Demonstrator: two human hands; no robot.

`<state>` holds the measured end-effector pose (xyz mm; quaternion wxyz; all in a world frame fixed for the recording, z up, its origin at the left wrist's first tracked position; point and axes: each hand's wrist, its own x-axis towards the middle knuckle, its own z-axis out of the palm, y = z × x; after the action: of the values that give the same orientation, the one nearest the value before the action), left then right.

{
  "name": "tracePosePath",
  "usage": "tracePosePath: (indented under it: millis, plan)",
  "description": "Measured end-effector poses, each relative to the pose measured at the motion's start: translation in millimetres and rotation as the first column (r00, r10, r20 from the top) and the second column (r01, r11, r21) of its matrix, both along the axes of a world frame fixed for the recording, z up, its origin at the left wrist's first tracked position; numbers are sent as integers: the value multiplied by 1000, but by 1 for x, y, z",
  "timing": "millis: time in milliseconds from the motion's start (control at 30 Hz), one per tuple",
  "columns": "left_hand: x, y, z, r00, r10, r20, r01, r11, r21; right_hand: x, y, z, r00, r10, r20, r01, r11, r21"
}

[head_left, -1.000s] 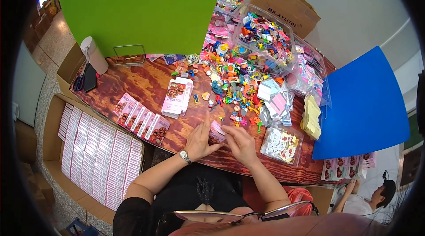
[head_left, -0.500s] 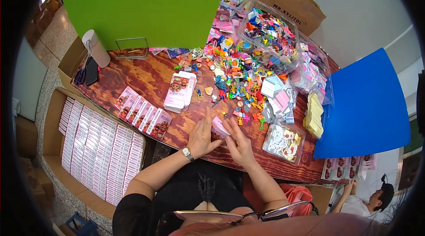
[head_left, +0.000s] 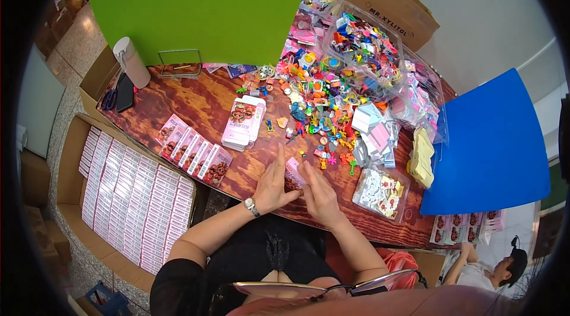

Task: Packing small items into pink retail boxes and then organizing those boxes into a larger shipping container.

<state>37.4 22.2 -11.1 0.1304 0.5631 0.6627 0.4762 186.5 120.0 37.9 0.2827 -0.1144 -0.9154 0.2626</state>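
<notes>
A small pink box (head_left: 293, 173) with a printed picture stands near the table's front edge, between my two hands. My left hand (head_left: 272, 188), with a wristwatch (head_left: 251, 205) on its wrist, has its fingers stretched out along the box's left side. My right hand (head_left: 321, 192) holds its fingers straight against the right side, covering part of the box. Whether the left fingers touch it I cannot tell. Ahead and left lie flat, pink-and-white cartons (head_left: 242, 123), stacked. A row of pink boxes (head_left: 193, 148) leans at the table's left front edge.
Small colourful toys (head_left: 323, 102) are heaped at the back right, with a filled clear bin (head_left: 365, 46). Cards (head_left: 377, 129) and a clear tray of white pieces (head_left: 380, 193) lie right. A cardboard box (head_left: 133, 197) full of packs stands left. Another person (head_left: 490, 265) sits at the right.
Between my hands the pink box has turned slightly more upright. Both hands stay nearly in place, fingers still stretched. The whole view has shifted a little.
</notes>
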Motion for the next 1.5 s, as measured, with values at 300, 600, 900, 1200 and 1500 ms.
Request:
tracePosePath:
  millis: [300, 600, 900, 1200, 1500]
  plan:
    - [-4, -5, -1, 996, 79, 33, -79, 997, -2, -16, -3, -10, 997, -11, -81, 14, 999, 45]
    - [-13, -24, 1, 966, 200, -163, -201, 980, 11, -40, 0, -19, 995, 85, -53, -83, 996, 33]
    - [-49, -85, 10, 688, 329, -646, -415, 910, 22, -101, -17, -54, 987, 162, -14, -159, 948, -276]
    - [-73, -87, 11, 436, 383, -815, -543, 834, 102, -157, 31, -71, 982, 60, 179, -108, 955, 278]
    - [-74, -74, 36, 633, 466, -618, -492, 858, 143, -113, 25, -53, 973, 147, -179, -95, 958, 271]
